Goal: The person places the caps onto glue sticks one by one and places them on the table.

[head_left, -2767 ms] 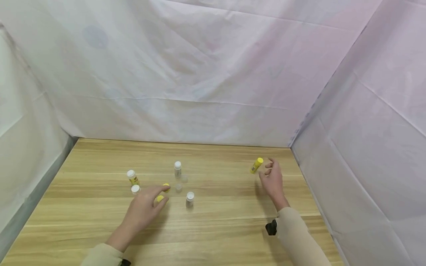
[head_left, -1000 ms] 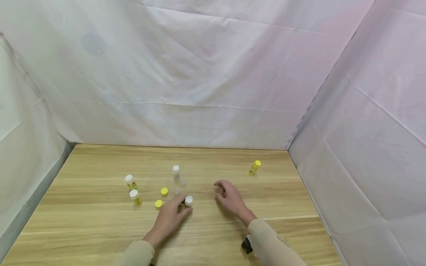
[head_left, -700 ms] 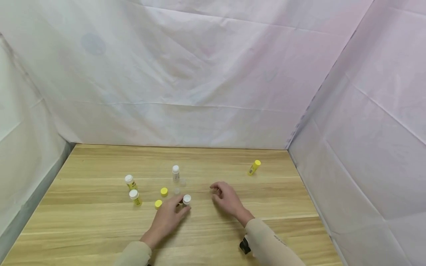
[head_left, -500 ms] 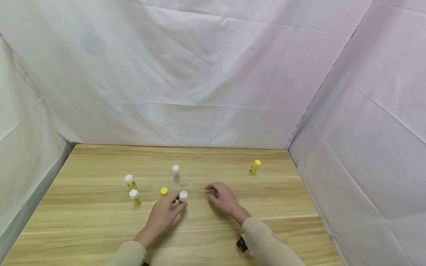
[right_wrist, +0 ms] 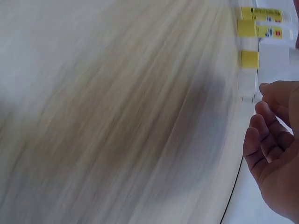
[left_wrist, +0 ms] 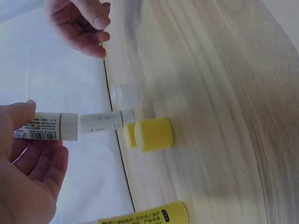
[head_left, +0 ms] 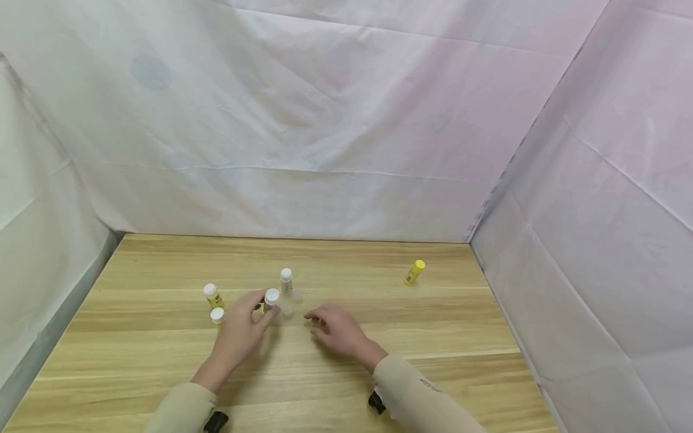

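Left hand [head_left: 236, 329] pinches white tube [left_wrist: 49, 126] aloft | right hand [head_left: 339, 331] hovers, loosely curled

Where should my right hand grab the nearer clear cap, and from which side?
Probably best to pinch the nearer clear cap by its side wall, thumb and finger opposite, coming from the right. It is a short, round cylinder sitting on the table. The right hand is just to its right, holding nothing, while the left hand holds a white tube on the other side.
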The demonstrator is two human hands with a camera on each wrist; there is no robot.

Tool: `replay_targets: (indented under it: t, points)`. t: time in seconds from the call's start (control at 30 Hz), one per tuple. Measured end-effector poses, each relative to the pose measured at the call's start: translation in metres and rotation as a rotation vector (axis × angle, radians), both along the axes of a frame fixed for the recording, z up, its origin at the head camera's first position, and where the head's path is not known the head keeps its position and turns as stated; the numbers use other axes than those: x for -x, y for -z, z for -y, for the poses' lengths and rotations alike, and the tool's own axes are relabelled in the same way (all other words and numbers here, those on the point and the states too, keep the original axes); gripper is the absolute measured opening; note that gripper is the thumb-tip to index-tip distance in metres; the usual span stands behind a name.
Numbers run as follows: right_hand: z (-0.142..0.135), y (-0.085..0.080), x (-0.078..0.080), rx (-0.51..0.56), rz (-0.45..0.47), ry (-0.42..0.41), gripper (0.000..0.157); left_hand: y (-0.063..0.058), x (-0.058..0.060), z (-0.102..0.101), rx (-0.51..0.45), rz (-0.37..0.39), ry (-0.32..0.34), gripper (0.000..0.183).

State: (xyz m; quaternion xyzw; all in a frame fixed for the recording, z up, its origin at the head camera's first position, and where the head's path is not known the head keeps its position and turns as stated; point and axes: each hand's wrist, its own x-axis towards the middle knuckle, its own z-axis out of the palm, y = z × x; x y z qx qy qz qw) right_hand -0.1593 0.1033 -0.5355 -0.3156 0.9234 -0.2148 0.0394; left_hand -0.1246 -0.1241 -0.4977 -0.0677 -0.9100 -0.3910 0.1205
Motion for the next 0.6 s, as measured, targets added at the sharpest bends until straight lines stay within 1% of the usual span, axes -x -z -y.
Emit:
replay_targets:
  t: [0.2, 0.3, 0.4, 0.6]
  points:
    - [0.023, 0.004, -0.005, -0.127, -0.113, -0.108, 0.033, -0.003, 0.002, 0.009, 0.033, -0.003, -0.035, 0.033]
    - [0.036, 0.006, -0.008, -0.165, -0.152, -0.153, 0.036, -0.003, 0.004, 0.013, 0.038, 0.003, -0.052, 0.033]
    - [0.049, 0.008, -0.01, -0.177, -0.173, -0.17, 0.038, -0.004, 0.005, 0.017, 0.041, 0.008, -0.064, 0.033]
    - [0.069, 0.011, -0.01, -0.198, -0.187, -0.16, 0.048, -0.009, 0.006, 0.023, 0.033, 0.024, -0.064, 0.032]
